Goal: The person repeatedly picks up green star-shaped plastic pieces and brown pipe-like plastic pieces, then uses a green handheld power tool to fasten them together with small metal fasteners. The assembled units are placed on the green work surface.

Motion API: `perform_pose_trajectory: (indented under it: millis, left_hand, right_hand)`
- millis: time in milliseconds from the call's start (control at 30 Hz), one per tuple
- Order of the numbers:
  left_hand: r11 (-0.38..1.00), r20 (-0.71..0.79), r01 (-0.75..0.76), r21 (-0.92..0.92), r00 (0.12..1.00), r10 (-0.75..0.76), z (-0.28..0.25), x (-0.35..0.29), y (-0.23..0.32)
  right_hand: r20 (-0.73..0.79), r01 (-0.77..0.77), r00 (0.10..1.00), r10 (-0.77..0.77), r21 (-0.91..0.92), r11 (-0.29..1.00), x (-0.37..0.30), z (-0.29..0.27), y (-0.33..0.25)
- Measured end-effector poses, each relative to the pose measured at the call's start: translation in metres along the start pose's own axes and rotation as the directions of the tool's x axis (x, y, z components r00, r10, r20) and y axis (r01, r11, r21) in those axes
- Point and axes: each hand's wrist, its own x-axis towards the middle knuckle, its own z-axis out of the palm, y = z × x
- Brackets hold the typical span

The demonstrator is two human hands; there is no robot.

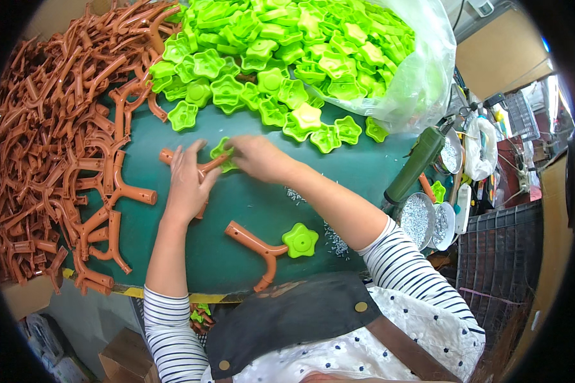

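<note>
My left hand [186,182] is closed round a brown plastic Y-shaped branch piece [166,156], whose one end sticks out to the left. At the tip of its right arm is a green star-shaped plastic piece [220,148]. My right hand [257,157] has its fingers closed on that green piece, partly hiding where the two pieces meet. Nearer to me on the table lies another brown branch piece [252,242], with a green star-shaped piece [300,240] at one of its ends.
A large heap of brown branch pieces [57,153] covers the left side. Green star pieces [268,80] spill from a clear plastic bag [428,70] at the back. A green powered screwdriver [416,163] and metal dishes of small screws [416,220] are at the right of the green table [147,223].
</note>
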Motion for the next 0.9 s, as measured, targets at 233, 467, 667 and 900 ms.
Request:
perform_pose_trajectory:
  millis: [233, 467, 667, 900]
  left_hand:
    - [0.996, 0.116, 0.085, -0.028, 0.990, -0.081, -0.005, 0.000, -0.002]
    - [0.993, 0.107, 0.113, 0.026, 0.988, -0.115, -0.005, 0.005, 0.001]
    - [0.991, 0.104, 0.126, 0.035, 0.986, -0.129, -0.009, 0.009, 0.004]
    - [0.642, 0.052, 0.194, -0.742, 0.971, -0.233, -0.008, 0.013, 0.044]
  right_hand:
    - [-0.008, -0.041, 0.999, 0.043, 0.144, 0.989, -0.013, -0.030, -0.009]
    - [-0.640, -0.244, 0.756, -0.137, -0.469, 0.849, 0.008, -0.070, 0.032]
    - [-0.391, -0.207, 0.920, -0.035, -0.559, 0.803, 0.014, -0.082, 0.048]
    - [-0.131, 0.235, 0.963, -0.234, -0.013, 0.972, 0.002, -0.051, -0.044]
